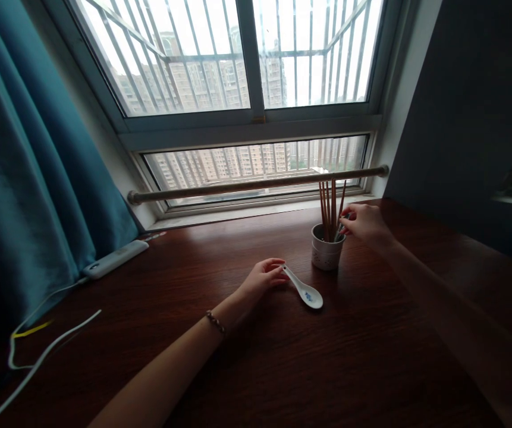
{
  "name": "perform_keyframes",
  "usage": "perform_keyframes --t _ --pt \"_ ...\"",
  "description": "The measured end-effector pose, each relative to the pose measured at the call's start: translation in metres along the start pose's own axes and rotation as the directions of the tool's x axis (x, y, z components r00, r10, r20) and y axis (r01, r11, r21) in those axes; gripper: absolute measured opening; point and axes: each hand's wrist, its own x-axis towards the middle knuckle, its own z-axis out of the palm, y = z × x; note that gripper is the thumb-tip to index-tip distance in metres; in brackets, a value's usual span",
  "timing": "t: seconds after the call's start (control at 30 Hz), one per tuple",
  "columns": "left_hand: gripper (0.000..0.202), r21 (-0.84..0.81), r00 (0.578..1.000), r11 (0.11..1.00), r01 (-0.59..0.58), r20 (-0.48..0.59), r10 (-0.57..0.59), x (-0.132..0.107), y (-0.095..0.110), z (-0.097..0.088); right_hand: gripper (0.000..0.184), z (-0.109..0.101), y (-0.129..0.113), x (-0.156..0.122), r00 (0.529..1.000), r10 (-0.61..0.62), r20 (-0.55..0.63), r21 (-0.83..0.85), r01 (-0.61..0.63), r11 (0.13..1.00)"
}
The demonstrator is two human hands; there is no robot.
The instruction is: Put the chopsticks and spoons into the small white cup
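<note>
A white ceramic soup spoon with a blue motif in its bowl is over the dark wooden table. My left hand pinches the end of its handle. Several brown chopsticks stand upright in a small whitish cup farther back. At the cup's right rim, my right hand has its fingers closed on a thin, pale object that slants down into the cup. Its kind cannot be made out, as the fingers cover its upper part.
The wooden table runs up to a window with a rail across it. A white power strip with white cables lies at the left, beside a blue curtain. A dark wall stands at the right.
</note>
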Motion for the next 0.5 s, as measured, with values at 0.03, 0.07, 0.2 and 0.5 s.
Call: perform_keyframes --t 0.03,0.07,0.2,0.5 --pt "0.021 -0.012 1.0 1.0 -0.001 -0.003 0.001 -0.001 0.0 0.0 0.008 -0.001 0.0 -0.001 0.999 -0.023 -0.026 -0.042 0.021 0.999" --pt "0.02 -0.024 1.0 1.0 -0.002 -0.006 0.002 -0.001 0.001 0.0 0.013 -0.001 -0.001 -0.002 0.997 -0.043 -0.058 -0.083 0.038 0.996" --pt "0.015 -0.072 1.0 0.997 -0.021 -0.008 0.021 -0.006 0.008 0.003 0.023 -0.005 -0.013 -0.012 0.939 -0.29 -0.186 -0.29 0.229 0.929" --pt "0.025 -0.267 0.996 0.96 -0.087 0.001 0.091 -0.028 0.045 0.025 0.022 0.003 -0.049 -0.045 0.614 -0.685 0.392 0.554 0.437 0.708"
